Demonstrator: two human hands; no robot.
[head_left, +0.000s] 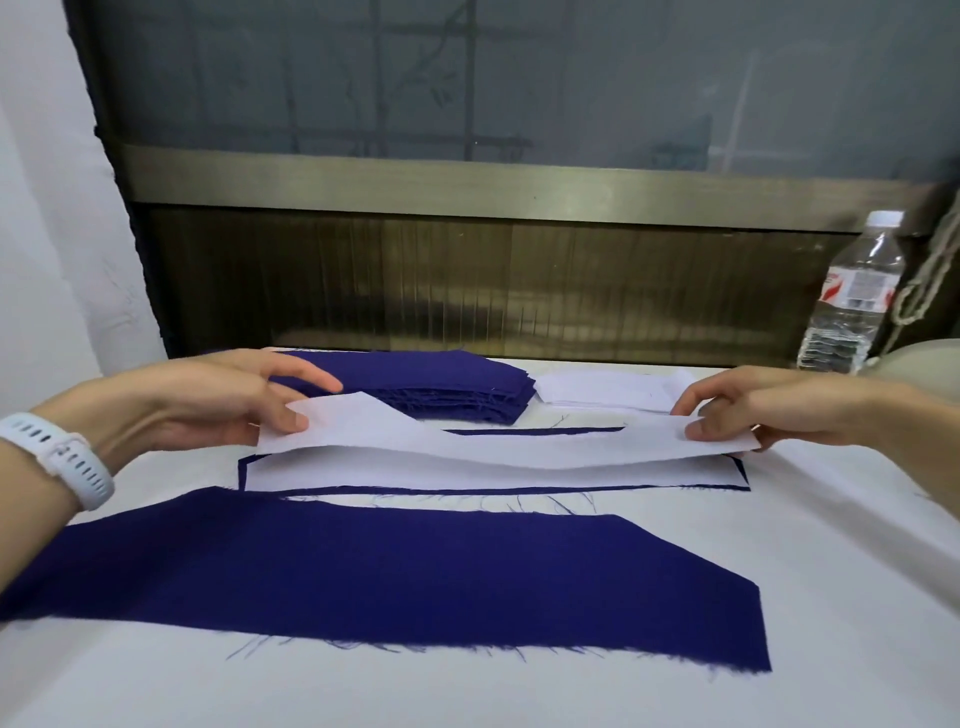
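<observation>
the left hand (223, 410) and right hand (753, 410) each pinch one end of the white strip (519, 447) between thumb and fingers. the strip hangs spread just above the navy piece (540, 431) on the counter (831, 571). this two-end grip likely permits edge alignment before lowering. the navy stack (441, 379) lies behind, within reach.

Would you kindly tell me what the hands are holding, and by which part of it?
A white strip: the left hand pinches its left end, the right hand pinches its right end.
</observation>
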